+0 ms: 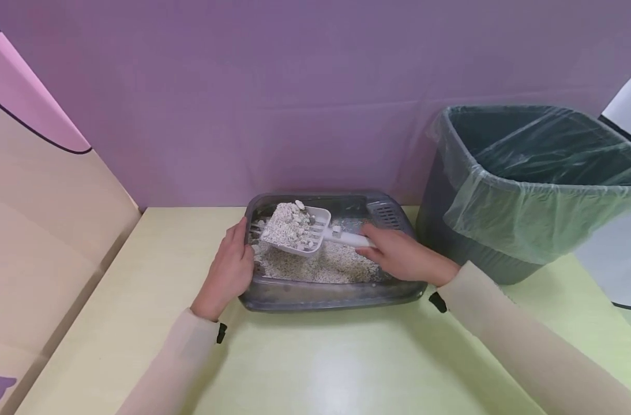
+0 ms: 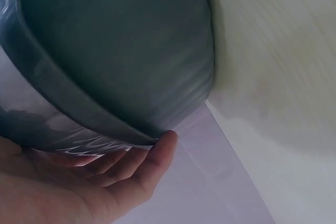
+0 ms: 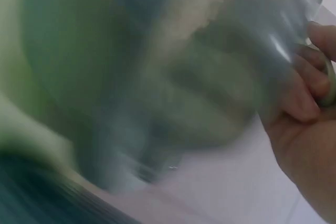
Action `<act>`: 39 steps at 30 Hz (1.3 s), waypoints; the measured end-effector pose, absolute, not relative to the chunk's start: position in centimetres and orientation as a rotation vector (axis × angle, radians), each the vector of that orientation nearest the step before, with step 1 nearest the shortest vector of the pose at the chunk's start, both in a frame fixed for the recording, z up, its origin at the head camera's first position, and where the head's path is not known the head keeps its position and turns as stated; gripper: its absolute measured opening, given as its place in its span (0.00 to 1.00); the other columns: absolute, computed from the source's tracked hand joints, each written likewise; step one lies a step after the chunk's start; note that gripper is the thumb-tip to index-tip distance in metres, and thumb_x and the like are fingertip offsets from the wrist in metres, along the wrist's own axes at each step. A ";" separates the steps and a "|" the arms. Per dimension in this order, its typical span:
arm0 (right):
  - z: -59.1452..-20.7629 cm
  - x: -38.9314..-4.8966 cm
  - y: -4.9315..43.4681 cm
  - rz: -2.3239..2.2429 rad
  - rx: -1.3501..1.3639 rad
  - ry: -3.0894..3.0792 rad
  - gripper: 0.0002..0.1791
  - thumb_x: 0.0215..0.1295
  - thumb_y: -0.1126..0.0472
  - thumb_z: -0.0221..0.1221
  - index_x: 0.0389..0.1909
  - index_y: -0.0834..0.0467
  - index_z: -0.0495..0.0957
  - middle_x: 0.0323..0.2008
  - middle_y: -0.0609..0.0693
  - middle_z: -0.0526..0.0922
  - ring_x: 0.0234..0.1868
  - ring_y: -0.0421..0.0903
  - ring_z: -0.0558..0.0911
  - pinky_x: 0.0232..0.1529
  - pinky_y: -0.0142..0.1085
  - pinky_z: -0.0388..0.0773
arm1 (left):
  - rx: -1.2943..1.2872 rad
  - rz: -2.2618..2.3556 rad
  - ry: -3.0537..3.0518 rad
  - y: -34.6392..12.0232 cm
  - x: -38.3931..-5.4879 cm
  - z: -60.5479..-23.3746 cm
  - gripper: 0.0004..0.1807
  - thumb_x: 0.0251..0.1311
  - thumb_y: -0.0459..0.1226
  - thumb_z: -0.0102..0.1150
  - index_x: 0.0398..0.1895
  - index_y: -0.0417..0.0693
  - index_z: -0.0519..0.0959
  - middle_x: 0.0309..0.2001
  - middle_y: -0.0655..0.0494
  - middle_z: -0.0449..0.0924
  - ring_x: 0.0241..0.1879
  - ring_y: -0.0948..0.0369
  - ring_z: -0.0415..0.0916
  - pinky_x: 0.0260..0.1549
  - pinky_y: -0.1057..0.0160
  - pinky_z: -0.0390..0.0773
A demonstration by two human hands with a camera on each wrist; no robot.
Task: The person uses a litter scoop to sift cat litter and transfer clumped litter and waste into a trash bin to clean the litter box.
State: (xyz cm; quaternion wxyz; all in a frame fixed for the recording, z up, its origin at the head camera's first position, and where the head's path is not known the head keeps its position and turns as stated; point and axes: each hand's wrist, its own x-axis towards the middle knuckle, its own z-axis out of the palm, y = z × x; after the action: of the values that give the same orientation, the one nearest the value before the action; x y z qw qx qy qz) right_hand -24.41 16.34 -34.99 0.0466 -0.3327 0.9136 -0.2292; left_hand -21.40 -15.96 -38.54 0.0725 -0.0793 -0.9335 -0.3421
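Observation:
A grey plastic litter box point(image 1: 336, 295) holds pale, grainy litter point(image 1: 320, 268). My left hand point(image 1: 229, 271) grips the box's left rim; in the left wrist view that hand point(image 2: 100, 187) has its fingers along the outside of the box wall point(image 2: 126, 45). My right hand point(image 1: 398, 253) holds the white handle of a slotted litter scoop point(image 1: 353, 238). The scoop is over the box, its head pointing left and heaped with litter and clumps point(image 1: 289, 226). In the blurred right wrist view, my right hand point(image 3: 307, 121) appears at the right edge with curled fingers.
Right of the box stands a tall grey bin point(image 1: 461, 236) with a clear plastic liner point(image 1: 533, 222) folded over its rim. A purple panel point(image 1: 274, 104) rises behind the pale yellow table point(image 1: 315, 369). A printed panel point(image 1: 35, 230) stands along the left side.

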 end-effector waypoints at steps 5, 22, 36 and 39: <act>-37.2 -23.1 17.0 -0.917 -0.940 2.857 0.11 0.69 0.57 0.55 0.48 0.56 0.70 0.22 0.45 0.69 0.17 0.40 0.65 0.18 0.35 0.64 | -0.251 -1.053 -2.780 -15.9 -21.5 -38.5 0.31 0.70 0.37 0.30 0.75 0.40 0.43 0.71 0.41 0.47 0.69 0.48 0.46 0.63 0.47 0.53; -38.6 -22.6 17.0 -1.093 -0.878 2.899 0.12 0.71 0.53 0.51 0.48 0.55 0.70 0.22 0.45 0.69 0.16 0.42 0.66 0.17 0.35 0.64 | -0.247 -1.047 -2.762 -16.0 -21.3 -38.7 0.31 0.70 0.36 0.30 0.74 0.40 0.44 0.70 0.40 0.49 0.68 0.47 0.48 0.63 0.46 0.54; -39.0 -22.9 17.0 -1.149 -0.856 2.899 0.13 0.72 0.51 0.48 0.49 0.55 0.70 0.22 0.46 0.67 0.17 0.43 0.64 0.20 0.37 0.63 | -0.243 -1.045 -2.767 -16.1 -21.4 -39.0 0.31 0.70 0.37 0.31 0.75 0.41 0.44 0.70 0.41 0.49 0.69 0.47 0.48 0.63 0.46 0.54; -39.0 -22.9 17.1 -1.166 -0.853 2.916 0.13 0.73 0.52 0.48 0.50 0.55 0.70 0.22 0.47 0.66 0.18 0.43 0.64 0.21 0.37 0.63 | -0.244 -1.038 -2.770 -16.1 -21.4 -38.9 0.31 0.70 0.38 0.30 0.75 0.41 0.44 0.70 0.41 0.49 0.68 0.47 0.48 0.62 0.46 0.55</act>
State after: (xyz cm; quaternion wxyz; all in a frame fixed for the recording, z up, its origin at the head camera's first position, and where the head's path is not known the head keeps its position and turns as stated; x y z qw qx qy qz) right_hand -22.91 17.08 -39.02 -0.0563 -0.2618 0.8946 -0.3578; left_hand -21.37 -16.14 -38.93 0.0867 -0.0819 -0.9297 -0.3484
